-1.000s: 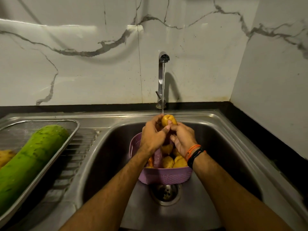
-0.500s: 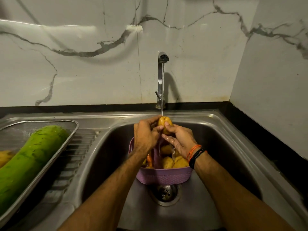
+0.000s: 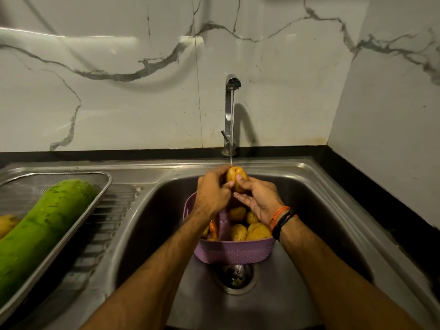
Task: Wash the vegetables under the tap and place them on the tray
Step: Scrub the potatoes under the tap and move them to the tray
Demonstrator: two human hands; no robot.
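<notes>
A yellow potato [image 3: 234, 177] is held under the running stream from the tap [image 3: 231, 108]. My left hand [image 3: 212, 192] grips it from the left with curled fingers. My right hand [image 3: 258, 198] pinches it from the right with the thumb on its front and the palm turned up. Below the hands a purple basket [image 3: 234, 252] stands in the sink [image 3: 316, 201], holding several potatoes [image 3: 247, 231] and a carrot [image 3: 213, 228]. At the left a metal mesh tray [image 3: 101, 194] holds a large green gourd [image 3: 40, 231] and a yellow vegetable [image 3: 6, 223].
The sink drain [image 3: 235, 275] lies just in front of the basket. A ribbed draining board [image 3: 107, 225] runs between tray and basin. A marble wall stands behind and to the right, with a black counter edge [image 3: 371, 186] along the right.
The potato has been turned between both hands under the stream. My right hand has shifted, its palm now turned up under the potato.
</notes>
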